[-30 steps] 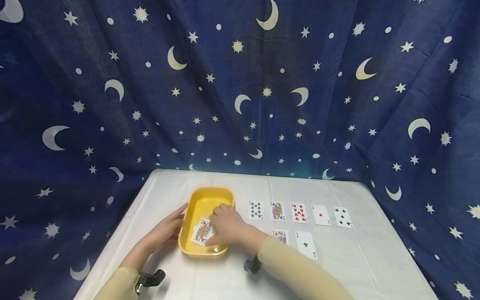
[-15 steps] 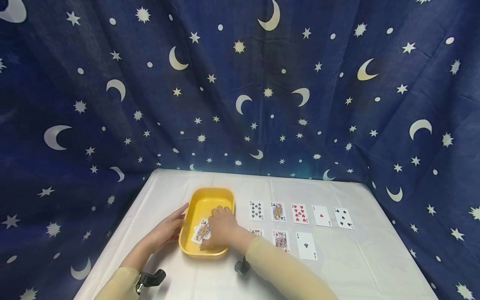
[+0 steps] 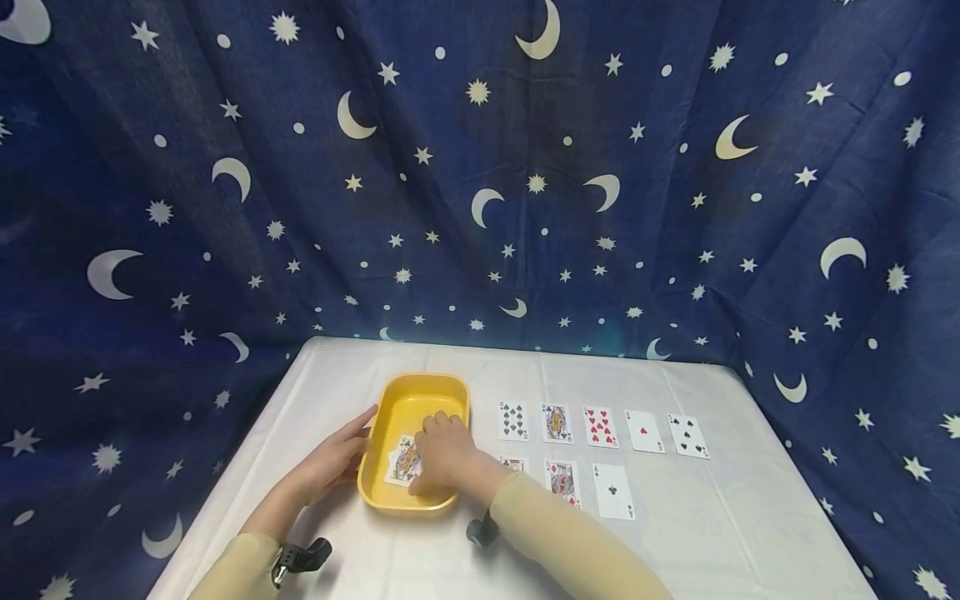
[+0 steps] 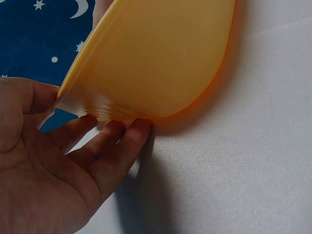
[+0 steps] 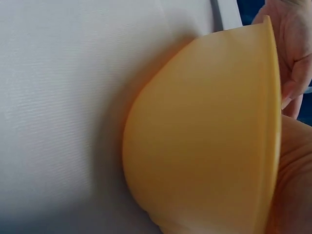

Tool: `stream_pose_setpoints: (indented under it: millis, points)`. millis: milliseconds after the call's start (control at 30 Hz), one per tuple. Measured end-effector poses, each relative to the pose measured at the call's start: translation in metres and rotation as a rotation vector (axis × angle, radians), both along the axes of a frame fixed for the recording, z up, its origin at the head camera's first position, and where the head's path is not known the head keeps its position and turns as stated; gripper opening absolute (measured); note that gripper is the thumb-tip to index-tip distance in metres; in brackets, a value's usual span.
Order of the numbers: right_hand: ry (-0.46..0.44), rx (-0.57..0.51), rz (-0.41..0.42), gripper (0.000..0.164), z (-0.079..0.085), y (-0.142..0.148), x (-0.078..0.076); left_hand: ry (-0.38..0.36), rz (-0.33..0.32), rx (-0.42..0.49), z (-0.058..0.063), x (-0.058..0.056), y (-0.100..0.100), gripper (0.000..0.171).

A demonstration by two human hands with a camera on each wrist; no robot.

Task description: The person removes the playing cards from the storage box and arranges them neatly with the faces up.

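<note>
A yellow plastic tray [image 3: 397, 400] stands on the white-covered table, with a few overlapping playing cards [image 3: 406, 461] inside, a face card on top. My left hand [image 3: 333, 462] is at the tray's left side; in the left wrist view its nearly straight fingertips [image 4: 139, 127] touch the outer wall. Inside the tray, just right of those cards, is my right hand [image 3: 444, 454], back up, fingers bent down. Its fingertips are hidden, so whether it holds a card cannot be seen. The right wrist view mostly shows the tray's outer wall [image 5: 204, 131].
Right of the tray, face-up cards lie in two rows. The far row runs from a spade card [image 3: 513, 421] to another spade card [image 3: 687, 436]. Nearer lie a face card [image 3: 513, 464] partly under my right sleeve, a red face card [image 3: 562, 482] and an ace of clubs [image 3: 613, 492].
My right forearm has shifted left, uncovering a face card in the near row and more of the red one. The right hand stays in the tray; the left hand looks unmoved.
</note>
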State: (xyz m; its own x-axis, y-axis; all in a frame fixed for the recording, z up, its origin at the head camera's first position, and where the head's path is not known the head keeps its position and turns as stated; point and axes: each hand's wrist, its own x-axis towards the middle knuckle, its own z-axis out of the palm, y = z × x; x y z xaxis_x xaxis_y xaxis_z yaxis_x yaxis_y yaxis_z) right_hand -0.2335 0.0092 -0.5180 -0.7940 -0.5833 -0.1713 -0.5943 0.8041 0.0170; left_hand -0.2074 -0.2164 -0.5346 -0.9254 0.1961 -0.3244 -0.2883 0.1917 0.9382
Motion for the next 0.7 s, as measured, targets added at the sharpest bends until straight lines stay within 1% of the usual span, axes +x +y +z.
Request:
stream_pose_setpoints:
  millis: [167,400,700]
  points:
    - [-0.012,-0.010,-0.003,0.077,0.0023,-0.0006,-0.0017,0.006,-0.005,0.016,-0.0006,-0.0001,-0.0001,0.065]
    - [-0.031,-0.019,-0.027,0.083,0.0016,-0.0019,-0.0013,0.008,0.003,0.015,-0.0012,-0.0002,0.0006,0.065]
    - [-0.037,-0.024,-0.051,0.083,0.0005,-0.0048,-0.0016,0.011,0.001,0.018,-0.0005,-0.0004,0.0015,0.065]
